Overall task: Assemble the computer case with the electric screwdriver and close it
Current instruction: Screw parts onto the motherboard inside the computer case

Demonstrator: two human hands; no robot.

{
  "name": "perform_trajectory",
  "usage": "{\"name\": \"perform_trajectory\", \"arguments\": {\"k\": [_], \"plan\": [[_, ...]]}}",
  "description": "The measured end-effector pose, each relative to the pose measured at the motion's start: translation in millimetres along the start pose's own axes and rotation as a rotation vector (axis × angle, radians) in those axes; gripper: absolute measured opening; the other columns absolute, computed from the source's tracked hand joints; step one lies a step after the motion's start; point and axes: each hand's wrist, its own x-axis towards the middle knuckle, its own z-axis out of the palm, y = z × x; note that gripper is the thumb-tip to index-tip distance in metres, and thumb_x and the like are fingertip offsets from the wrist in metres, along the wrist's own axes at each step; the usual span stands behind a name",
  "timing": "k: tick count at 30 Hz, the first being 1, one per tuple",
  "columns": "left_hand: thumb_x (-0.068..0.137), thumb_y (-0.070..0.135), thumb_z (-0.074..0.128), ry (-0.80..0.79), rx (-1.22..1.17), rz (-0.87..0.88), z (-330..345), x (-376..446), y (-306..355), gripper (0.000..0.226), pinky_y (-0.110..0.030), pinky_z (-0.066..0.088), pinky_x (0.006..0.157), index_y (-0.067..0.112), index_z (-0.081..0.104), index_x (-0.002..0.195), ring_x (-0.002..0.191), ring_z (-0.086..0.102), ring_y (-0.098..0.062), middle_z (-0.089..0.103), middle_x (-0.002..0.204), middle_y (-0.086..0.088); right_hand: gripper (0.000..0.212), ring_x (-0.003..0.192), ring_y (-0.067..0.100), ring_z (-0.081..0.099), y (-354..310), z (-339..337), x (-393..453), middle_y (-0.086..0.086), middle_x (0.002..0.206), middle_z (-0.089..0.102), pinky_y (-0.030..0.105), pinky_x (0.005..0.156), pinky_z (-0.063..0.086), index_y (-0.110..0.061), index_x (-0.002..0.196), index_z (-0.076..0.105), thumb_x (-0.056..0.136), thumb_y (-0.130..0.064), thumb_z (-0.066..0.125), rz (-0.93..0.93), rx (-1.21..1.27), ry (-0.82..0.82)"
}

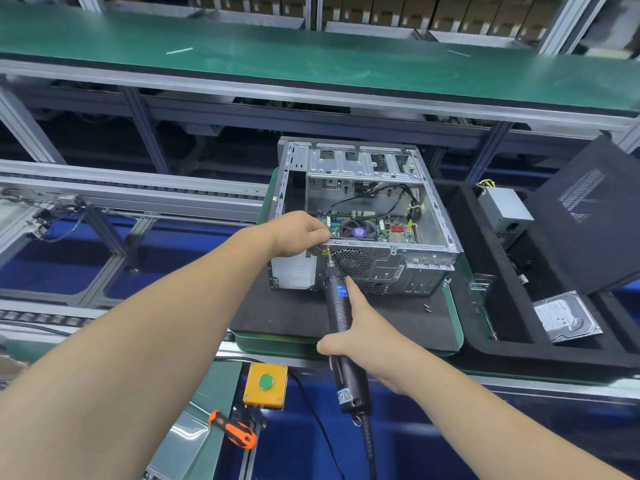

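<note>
An open grey computer case (426, 258) lies on a black foam pad (381, 320), its motherboard and fan showing inside. My right hand (363, 337) grips a black electric screwdriver (337, 306), index finger stretched along its barrel. The bit points up at the rear panel's upper left corner, beside the round fan grille. My left hand (298, 233) rests on the case's rear top edge there, fingers curled and pinching something small at the bit's tip; what it is I cannot tell. The black side panel (588, 216) leans at the right.
A grey power supply (505, 209) and a hard drive (568, 317) sit in a black foam tray at the right. Two loose screws (427, 308) lie on the pad. A yellow box with a green button (266, 386) and an orange-handled screwdriver (233, 429) are near me.
</note>
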Motion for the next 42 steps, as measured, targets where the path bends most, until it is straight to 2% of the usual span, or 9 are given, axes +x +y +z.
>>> {"name": "perform_trajectory", "arguments": {"k": [5,12,18,23,27,30,33,36,42], "plan": [[0.104,0.037,0.050,0.021,-0.013,0.002,4.1,1.7,-0.3,0.047,-0.035,0.049,0.080,0.030,0.054,0.058,0.081,0.063,-0.021,0.061,0.069,0.009,0.124,0.090,0.023,0.065,-3.9,-1.2,0.8,0.004,0.131,0.057,0.038,0.083,0.061,-0.058,0.158,-0.003,0.067,-0.025,0.074,0.019,-0.019,-0.005],[0.103,0.039,0.051,0.059,0.008,-0.006,8.4,4.1,-1.9,0.044,-0.029,0.042,0.066,0.025,0.053,0.060,0.068,0.050,-0.016,0.055,0.064,0.009,0.125,0.106,0.027,0.054,-12.3,2.4,4.1,0.001,0.126,0.045,0.051,0.105,0.054,-0.053,0.160,-0.009,0.067,-0.026,0.071,0.043,-0.026,0.006],[0.102,0.041,0.049,0.089,0.035,0.002,11.5,4.3,-4.5,0.042,-0.031,0.041,0.062,0.026,0.054,0.063,0.068,0.054,-0.020,0.059,0.067,0.004,0.126,0.107,0.024,0.064,-18.4,-4.1,5.5,0.007,0.148,0.051,0.034,0.085,0.058,-0.047,0.162,-0.011,0.068,-0.026,0.069,0.041,-0.099,0.018],[0.102,0.042,0.048,0.094,0.048,-0.009,13.2,2.9,-5.2,0.035,-0.030,0.047,0.071,0.018,0.070,0.089,0.089,0.065,-0.025,0.071,0.090,-0.005,0.121,0.057,0.006,0.062,-16.1,-11.3,5.3,0.002,0.133,0.056,0.022,0.055,0.052,-0.050,0.160,-0.014,0.074,-0.026,0.068,0.039,-0.171,0.000],[0.103,0.043,0.042,0.073,0.070,-0.016,12.2,0.4,-3.9,0.038,-0.034,0.049,0.076,0.016,0.066,0.090,0.091,0.064,-0.028,0.070,0.090,-0.006,0.122,0.109,0.017,0.061,-12.8,-13.4,1.1,-0.005,0.149,0.045,0.029,0.083,0.050,-0.045,0.164,-0.007,0.076,-0.038,0.078,0.006,-0.193,0.036],[0.097,0.051,0.044,0.039,0.117,-0.006,10.6,-5.5,-3.8,0.040,-0.037,0.050,0.089,0.024,0.070,0.109,0.105,0.064,-0.022,0.072,0.109,0.003,0.102,0.119,0.019,0.056,-10.1,-22.4,-4.9,-0.007,0.148,0.047,0.034,0.096,0.045,-0.040,0.166,0.007,0.087,-0.043,0.072,-0.027,-0.215,0.098],[0.092,0.055,0.058,0.052,0.224,0.018,13.2,-9.0,-2.1,0.052,-0.034,0.048,0.099,0.031,0.060,0.139,0.119,0.059,-0.017,0.065,0.133,0.008,0.079,0.104,0.019,0.061,-7.2,-38.5,-13.1,-0.004,0.128,0.060,0.032,0.085,0.047,-0.039,0.162,0.020,0.094,-0.037,0.063,-0.058,-0.276,0.124],[0.096,0.051,0.060,0.102,0.288,0.018,18.1,-6.5,1.2,0.048,-0.035,0.049,0.097,0.030,0.059,0.139,0.117,0.060,-0.020,0.067,0.131,0.004,0.063,0.089,0.018,0.062,-6.2,-53.9,-19.9,-0.004,0.107,0.062,0.031,0.074,0.047,-0.037,0.151,0.032,0.096,-0.031,0.060,-0.077,-0.310,0.135],[0.099,0.046,0.059,0.136,0.305,-0.017,21.8,-12.3,9.0,0.042,-0.041,0.050,0.098,0.030,0.060,0.138,0.119,0.060,-0.025,0.069,0.128,0.003,0.053,0.078,0.021,0.066,-2.2,-73.6,-21.4,0.001,0.103,0.063,0.039,0.073,0.058,-0.037,0.139,0.038,0.092,-0.029,0.060,-0.091,-0.325,0.112]]}}
